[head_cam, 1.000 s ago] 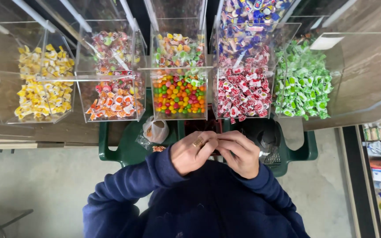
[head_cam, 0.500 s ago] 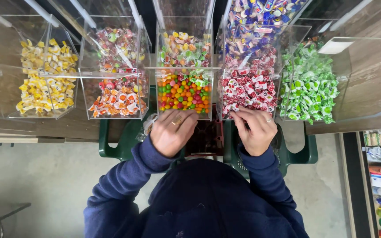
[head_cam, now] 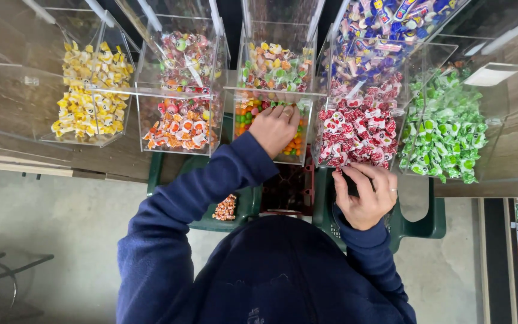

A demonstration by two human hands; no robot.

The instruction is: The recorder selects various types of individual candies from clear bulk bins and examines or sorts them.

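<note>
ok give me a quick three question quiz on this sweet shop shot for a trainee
1. True or false: the left hand is inside the bin of small mixed-colour sweets.
2. Which bin is the right hand nearest? A) yellow sweets B) red and white sweets C) green sweets
3. What colour is the sleeve on the person's left arm?

Key
1. True: the left hand reaches into the middle bin, fingers down among the sweets.
2. B: the right hand sits just below the bin of red and white sweets, beside the green sweets and far from the yellow sweets.
3. Dark blue sleeve.
</note>
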